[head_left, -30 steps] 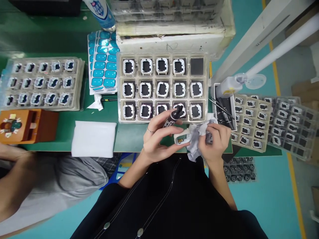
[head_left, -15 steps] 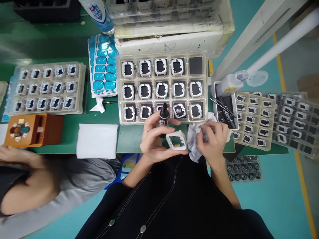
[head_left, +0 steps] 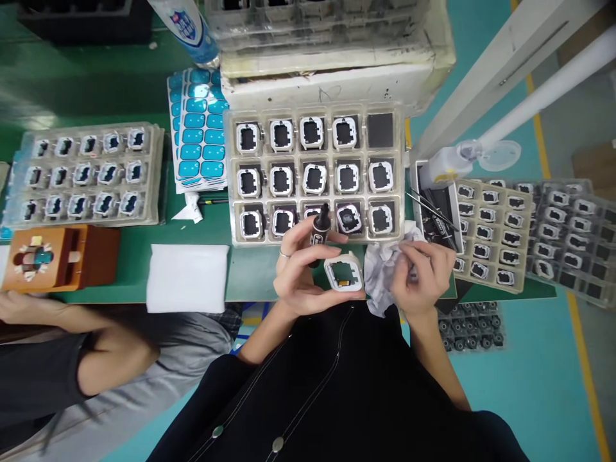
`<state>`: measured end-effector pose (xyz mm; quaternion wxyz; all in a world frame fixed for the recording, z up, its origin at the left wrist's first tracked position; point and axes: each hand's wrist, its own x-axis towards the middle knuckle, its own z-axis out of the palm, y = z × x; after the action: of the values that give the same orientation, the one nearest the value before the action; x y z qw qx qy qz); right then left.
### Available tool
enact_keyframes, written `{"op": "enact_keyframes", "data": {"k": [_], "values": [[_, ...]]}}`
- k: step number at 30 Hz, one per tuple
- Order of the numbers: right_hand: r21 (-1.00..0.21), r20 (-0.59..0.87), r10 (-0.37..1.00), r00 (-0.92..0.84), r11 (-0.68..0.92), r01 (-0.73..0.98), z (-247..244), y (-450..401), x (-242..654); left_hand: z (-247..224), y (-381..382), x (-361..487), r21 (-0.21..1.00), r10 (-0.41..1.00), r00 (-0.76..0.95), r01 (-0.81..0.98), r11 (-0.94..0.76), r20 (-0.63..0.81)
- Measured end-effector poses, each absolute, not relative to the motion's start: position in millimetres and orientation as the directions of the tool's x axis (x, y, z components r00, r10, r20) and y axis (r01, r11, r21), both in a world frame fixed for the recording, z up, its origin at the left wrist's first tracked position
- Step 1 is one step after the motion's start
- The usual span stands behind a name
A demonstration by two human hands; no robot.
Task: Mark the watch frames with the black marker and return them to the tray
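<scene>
Centrally, my left hand (head_left: 299, 277) grasps a white casing (head_left: 344, 259) and black tube (head_left: 321, 226), my right hand (head_left: 425, 276) tissue (head_left: 378, 273). I'd keep tube and casing apart.

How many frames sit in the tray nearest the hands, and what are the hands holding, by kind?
Frames in the tray: 14, one partly hidden
Held frame in the left hand: 1
Black tube in that hand: 1
Crumpled wipe in the right hand: 1
Total: 17
</scene>
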<state>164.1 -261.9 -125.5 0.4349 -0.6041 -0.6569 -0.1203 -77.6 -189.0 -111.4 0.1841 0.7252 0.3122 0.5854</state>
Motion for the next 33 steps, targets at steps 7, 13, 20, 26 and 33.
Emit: {"op": "enact_keyframes", "data": {"k": [7,13,20,26,33], "values": [[-0.463,0.761,0.601,0.243,0.241,0.853,-141,-271,173,-83,-176,-103,0.491,0.622,0.152,0.484,-0.724,0.768],[-0.475,0.711,0.670,0.214,0.234,0.848,-137,-264,176,-49,-119,-106,0.387,0.610,0.345,0.532,-0.753,0.713],[-0.475,0.730,0.650,0.212,0.259,0.841,-133,-259,174,-51,1,-33,0.434,0.597,0.484,0.414,-0.800,0.640],[-0.506,0.720,0.644,0.258,0.233,0.831,-134,-263,173,-40,31,-8,0.277,0.645,0.617,0.591,-0.758,0.452],[-0.564,0.726,0.611,0.315,0.267,0.782,-132,-268,166,-14,-5,-52,0.259,0.693,0.579,0.657,-0.708,0.430]]}}
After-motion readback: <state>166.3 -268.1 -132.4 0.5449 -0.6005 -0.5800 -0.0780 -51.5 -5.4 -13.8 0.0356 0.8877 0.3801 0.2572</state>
